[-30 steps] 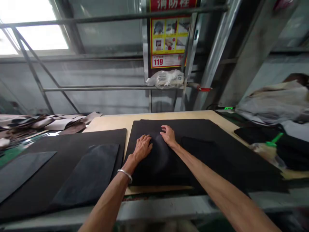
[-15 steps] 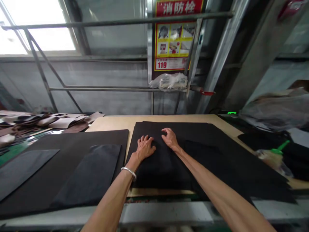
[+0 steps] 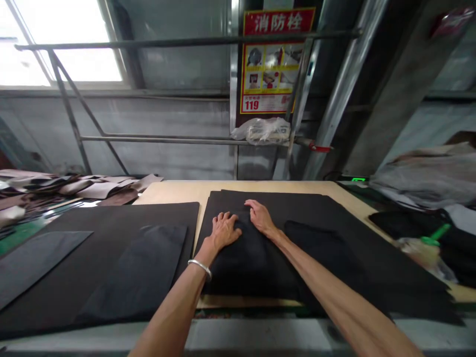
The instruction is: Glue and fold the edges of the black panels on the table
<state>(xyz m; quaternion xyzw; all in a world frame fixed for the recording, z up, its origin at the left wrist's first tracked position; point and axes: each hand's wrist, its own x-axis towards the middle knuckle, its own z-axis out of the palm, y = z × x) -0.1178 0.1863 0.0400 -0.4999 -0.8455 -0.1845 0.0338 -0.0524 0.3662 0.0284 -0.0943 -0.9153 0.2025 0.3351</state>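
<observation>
My left hand (image 3: 225, 230) lies flat, fingers spread, on a thin black sheet (image 3: 241, 270), near that piece's left edge. A silver bangle (image 3: 201, 267) circles the left wrist. Beside it, my right hand (image 3: 261, 218) rests side-down at the far end of the same piece, fingers bent leftward and thumb apart from them; nothing shows in its grasp. Under the piece is a stack of larger black sheets (image 3: 290, 202). To the right of my right forearm, another thin dark piece (image 3: 316, 240) lies on the stack.
At left, a large black sheet (image 3: 111, 215) carries two thin dark pieces (image 3: 148, 267). Leather-like scraps (image 3: 100, 190) heap up beyond it. A pale board (image 3: 171, 187) lies beneath the sheets. Metal rails (image 3: 163, 141) run along the back. A green-handled item (image 3: 431, 240) and plastic-covered goods (image 3: 431, 173) are at right.
My right hand has shifted slightly left along the far end of the piece, its fingers drawn closer together. The left hand keeps its place on the sheet. The whole view has tilted slightly.
</observation>
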